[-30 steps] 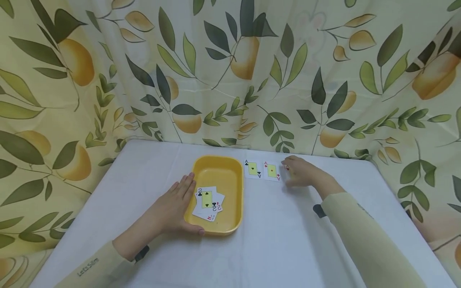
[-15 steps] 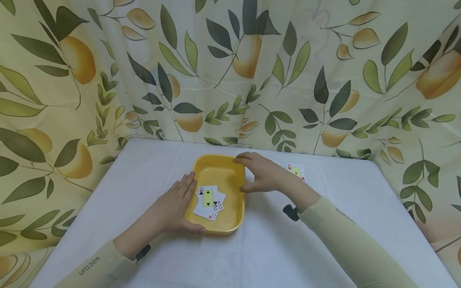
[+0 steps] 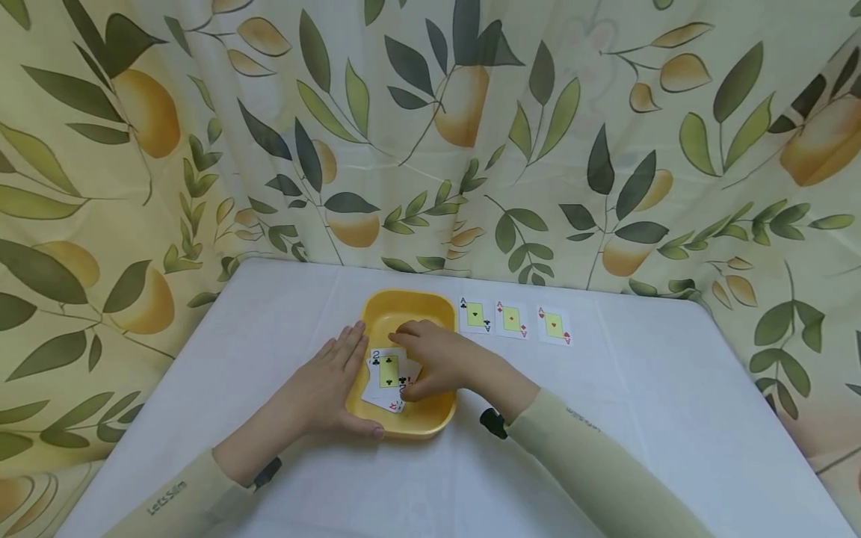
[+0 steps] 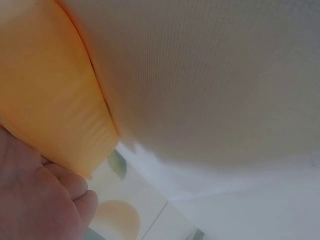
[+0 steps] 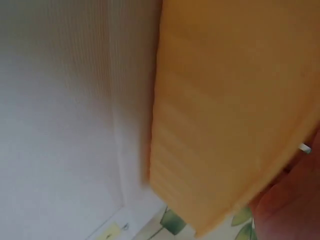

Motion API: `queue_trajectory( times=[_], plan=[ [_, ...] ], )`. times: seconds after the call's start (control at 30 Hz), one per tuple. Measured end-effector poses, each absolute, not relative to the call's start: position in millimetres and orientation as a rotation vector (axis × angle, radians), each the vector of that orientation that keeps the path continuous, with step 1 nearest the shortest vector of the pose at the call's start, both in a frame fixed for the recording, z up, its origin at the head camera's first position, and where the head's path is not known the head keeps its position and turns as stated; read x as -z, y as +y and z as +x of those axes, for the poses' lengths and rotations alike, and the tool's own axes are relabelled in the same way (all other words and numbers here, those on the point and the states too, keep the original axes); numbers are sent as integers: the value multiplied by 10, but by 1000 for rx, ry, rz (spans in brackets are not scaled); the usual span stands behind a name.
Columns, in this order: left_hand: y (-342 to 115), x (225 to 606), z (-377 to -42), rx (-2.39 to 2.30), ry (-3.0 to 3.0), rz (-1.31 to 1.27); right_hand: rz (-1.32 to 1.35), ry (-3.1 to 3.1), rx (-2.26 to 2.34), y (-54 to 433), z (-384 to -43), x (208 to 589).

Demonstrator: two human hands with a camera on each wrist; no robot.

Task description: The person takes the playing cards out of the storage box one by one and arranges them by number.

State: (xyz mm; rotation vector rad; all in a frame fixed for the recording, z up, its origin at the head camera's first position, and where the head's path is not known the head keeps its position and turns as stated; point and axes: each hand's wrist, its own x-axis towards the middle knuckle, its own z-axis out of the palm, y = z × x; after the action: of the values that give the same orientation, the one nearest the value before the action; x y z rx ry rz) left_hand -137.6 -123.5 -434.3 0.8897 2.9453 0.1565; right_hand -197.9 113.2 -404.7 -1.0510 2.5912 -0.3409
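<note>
A yellow plastic tray stands on the white table, its outer wall filling part of the left wrist view. Inside lies a small pile of playing cards with a two of clubs on top; red-printed cards show beneath. My left hand rests along the tray's left side, fingers straight, thumb at the near corner. Over the tray's right wall reaches my right hand, its fingers and thumb spread apart above the pile's right part. It covers some of the cards; whether the fingertips touch them I cannot tell.
Right of the tray three aces lie face up in a row: a black ace, an ace of diamonds and an ace of hearts. A leaf-and-fruit patterned curtain hangs behind the table's back edge.
My right hand has left the ace of hearts, which now lies on the table, and moved left into the tray above the pile. The left hand stays at the tray's side.
</note>
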Motion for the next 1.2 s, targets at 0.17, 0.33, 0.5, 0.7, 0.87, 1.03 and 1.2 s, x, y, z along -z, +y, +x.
queue_trajectory(
  times=[0.17,0.33,0.5,0.7,0.87,1.03,1.2],
  plan=[
    [-1233,4346,-1373,-153,2955,895,-1069,2599,253,1043,-1947,4148],
    [-1229,4352,-1374,-148,2963,903,-1063,2619,158,999,-1936,4221],
    [-1227,4335,-1368,-157,2963,899,-1079,2633,101,945,-1932,4246],
    [-1229,4334,-1361,-178,2959,896,-1093,2634,98,881,-1938,4262],
    [-1229,4331,-1367,-174,2960,911,-1063,2634,96,854,-1957,4271],
    [-1229,4327,-1371,-173,2964,908,-1065,2650,98,827,-1971,4296],
    [-1236,4331,-1366,-182,2951,886,-1106,2686,62,818,-1972,4335]
  ],
)
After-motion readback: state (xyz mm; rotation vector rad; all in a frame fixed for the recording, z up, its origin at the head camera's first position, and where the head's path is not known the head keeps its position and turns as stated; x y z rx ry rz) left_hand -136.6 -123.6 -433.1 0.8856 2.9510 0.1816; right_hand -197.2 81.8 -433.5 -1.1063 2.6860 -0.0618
